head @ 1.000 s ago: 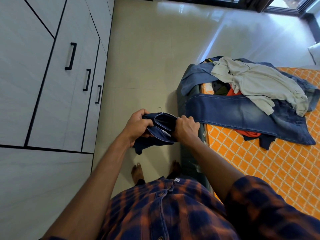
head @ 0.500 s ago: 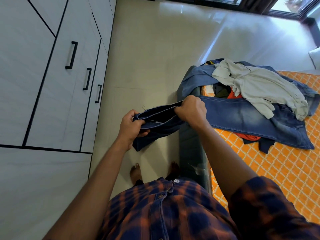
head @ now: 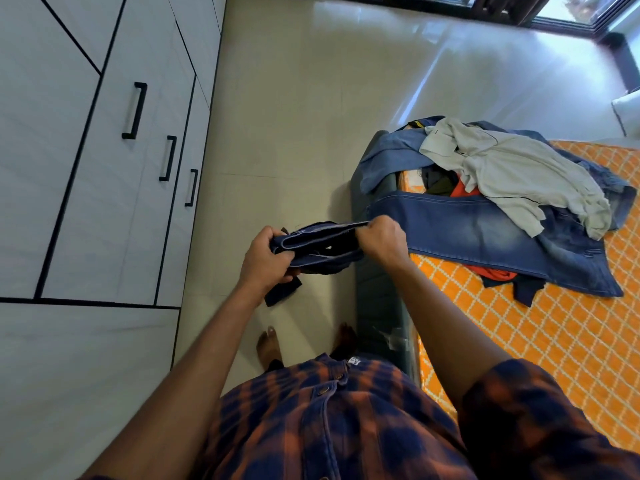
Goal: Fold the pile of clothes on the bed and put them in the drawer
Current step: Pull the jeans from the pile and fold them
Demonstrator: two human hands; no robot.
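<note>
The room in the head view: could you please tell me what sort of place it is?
Probably a bedroom: a bed with an orange patterned sheet carries a pile of clothes, and white cupboards with black handles stand across the tiled floor.

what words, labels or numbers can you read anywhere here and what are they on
white tag on the plaid shirt hem: dark print, too small and blurred to read
no text shows on the denim garment, the pile of clothes or the cupboard doors
</note>
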